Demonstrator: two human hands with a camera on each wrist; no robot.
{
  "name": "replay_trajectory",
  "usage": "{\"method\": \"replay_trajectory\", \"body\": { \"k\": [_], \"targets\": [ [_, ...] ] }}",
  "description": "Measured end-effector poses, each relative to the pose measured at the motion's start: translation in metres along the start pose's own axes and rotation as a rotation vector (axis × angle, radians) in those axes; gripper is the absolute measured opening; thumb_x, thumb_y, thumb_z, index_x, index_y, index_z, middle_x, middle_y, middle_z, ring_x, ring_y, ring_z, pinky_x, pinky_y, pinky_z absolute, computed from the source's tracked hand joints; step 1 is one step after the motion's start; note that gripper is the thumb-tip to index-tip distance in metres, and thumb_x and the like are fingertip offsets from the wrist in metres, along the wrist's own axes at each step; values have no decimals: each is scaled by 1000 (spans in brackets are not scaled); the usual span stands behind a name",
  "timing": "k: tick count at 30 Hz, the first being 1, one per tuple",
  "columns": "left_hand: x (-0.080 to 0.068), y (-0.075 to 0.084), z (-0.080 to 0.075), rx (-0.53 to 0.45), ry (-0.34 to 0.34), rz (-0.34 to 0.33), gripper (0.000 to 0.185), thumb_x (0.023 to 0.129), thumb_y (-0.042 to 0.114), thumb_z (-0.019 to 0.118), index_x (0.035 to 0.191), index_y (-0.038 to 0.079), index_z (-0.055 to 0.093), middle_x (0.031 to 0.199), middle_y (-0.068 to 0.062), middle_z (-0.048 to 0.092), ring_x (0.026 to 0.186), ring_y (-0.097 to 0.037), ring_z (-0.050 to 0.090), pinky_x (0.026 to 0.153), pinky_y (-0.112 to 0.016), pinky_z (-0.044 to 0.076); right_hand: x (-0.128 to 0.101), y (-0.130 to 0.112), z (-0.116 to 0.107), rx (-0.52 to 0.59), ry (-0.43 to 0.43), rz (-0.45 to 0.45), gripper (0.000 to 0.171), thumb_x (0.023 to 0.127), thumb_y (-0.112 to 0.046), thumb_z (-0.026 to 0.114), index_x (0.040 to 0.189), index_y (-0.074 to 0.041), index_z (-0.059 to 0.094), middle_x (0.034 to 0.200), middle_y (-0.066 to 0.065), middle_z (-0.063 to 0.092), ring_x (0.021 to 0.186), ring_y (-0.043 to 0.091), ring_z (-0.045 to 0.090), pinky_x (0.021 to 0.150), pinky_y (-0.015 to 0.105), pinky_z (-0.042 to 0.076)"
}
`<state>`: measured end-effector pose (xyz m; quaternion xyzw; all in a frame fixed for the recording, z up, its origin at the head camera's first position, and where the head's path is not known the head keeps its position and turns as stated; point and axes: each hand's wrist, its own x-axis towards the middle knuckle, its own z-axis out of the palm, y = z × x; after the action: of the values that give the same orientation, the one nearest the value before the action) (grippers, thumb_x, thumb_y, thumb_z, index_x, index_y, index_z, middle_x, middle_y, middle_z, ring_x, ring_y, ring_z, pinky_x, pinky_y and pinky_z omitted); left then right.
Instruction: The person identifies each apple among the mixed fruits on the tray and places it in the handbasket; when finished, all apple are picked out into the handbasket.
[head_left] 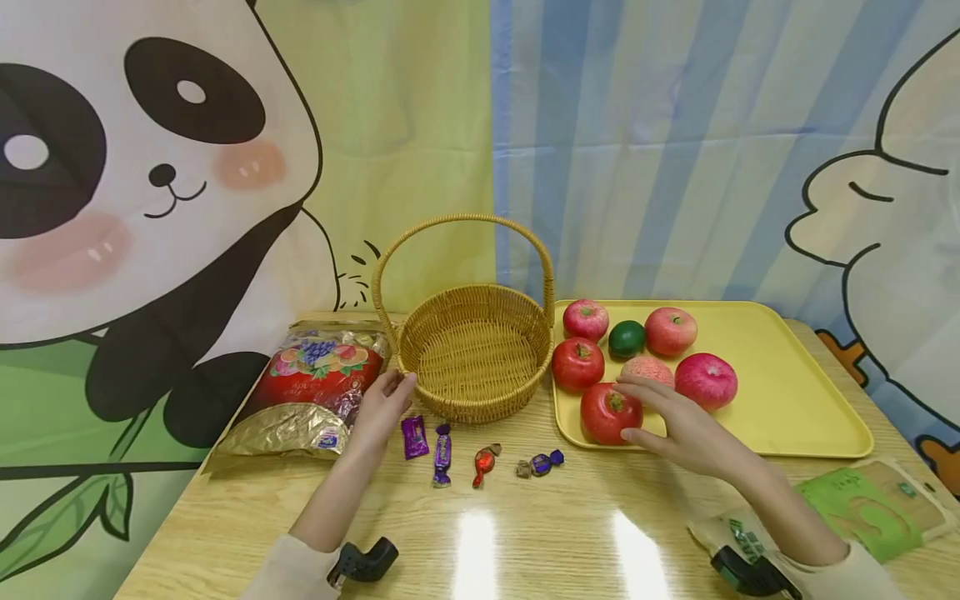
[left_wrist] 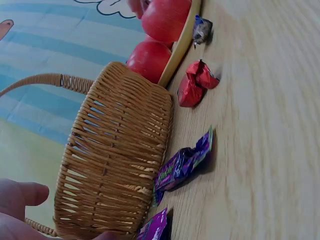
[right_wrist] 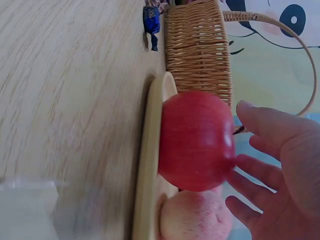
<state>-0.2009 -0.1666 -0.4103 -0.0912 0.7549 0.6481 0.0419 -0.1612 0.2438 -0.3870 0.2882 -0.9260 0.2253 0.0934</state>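
The person's 2 bare hands, left hand [head_left: 384, 406] and right hand [head_left: 686, 427], emerge from cream-coloured sleeves pushed up the forearms. Each wrist carries a black camera mount (the left's at 7 o'clock of the frame, the right's at 5 o'clock).

No lettering reads clearly near my hands: print on the candy bag [head_left: 311, 379], the purple candy wrappers [left_wrist: 181, 165] and the green packet [head_left: 862, 500] is too blurred.
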Motion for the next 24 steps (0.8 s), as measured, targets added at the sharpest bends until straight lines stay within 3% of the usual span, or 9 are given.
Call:
{"method": "replay_trajectory", "body": {
  "k": [4, 9, 17, 24],
  "targets": [
    [7, 0, 8, -173, -38, -43, 71, 101, 23, 52, 154, -1, 11, 159, -23, 20, 144, -33, 31, 120, -41, 33, 6, 4, 6, 39, -16, 35, 59, 84, -28, 76, 134, -5, 55, 135, 16, 56, 127, 37, 50, 102, 57, 47],
    [9, 2, 12, -266, -34, -65, 64, 101, 16, 50, 154, 0, 16, 154, -22, 30, 140, -33, 38, 119, -42, 35, 10, 8, 12, 81, -48, 68, 66, 81, -29, 79, 136, -5, 52, 136, 17, 55, 129, 40, 48, 104, 60, 44],
    [9, 0, 12, -307, -80, -55, 62, 102, 13, 48, 154, 1, 17, 154, -21, 30, 139, -36, 38, 118, -46, 35, 14, 15, 20, 100, -72, 94, 77, 74, -30, 84, 137, -3, 49, 138, 22, 52, 129, 43, 46, 104, 62, 43],
    [11, -2, 12, -291, -89, -43, 55, 103, 11, 44, 153, 1, 22, 153, -19, 35, 139, -34, 40, 118, -45, 35, 14, 18, 26, 61, -7, 98, 78, 70, -36, 86, 134, -6, 53, 133, 18, 57, 120, 38, 55, 98, 59, 49]
  ]
}}
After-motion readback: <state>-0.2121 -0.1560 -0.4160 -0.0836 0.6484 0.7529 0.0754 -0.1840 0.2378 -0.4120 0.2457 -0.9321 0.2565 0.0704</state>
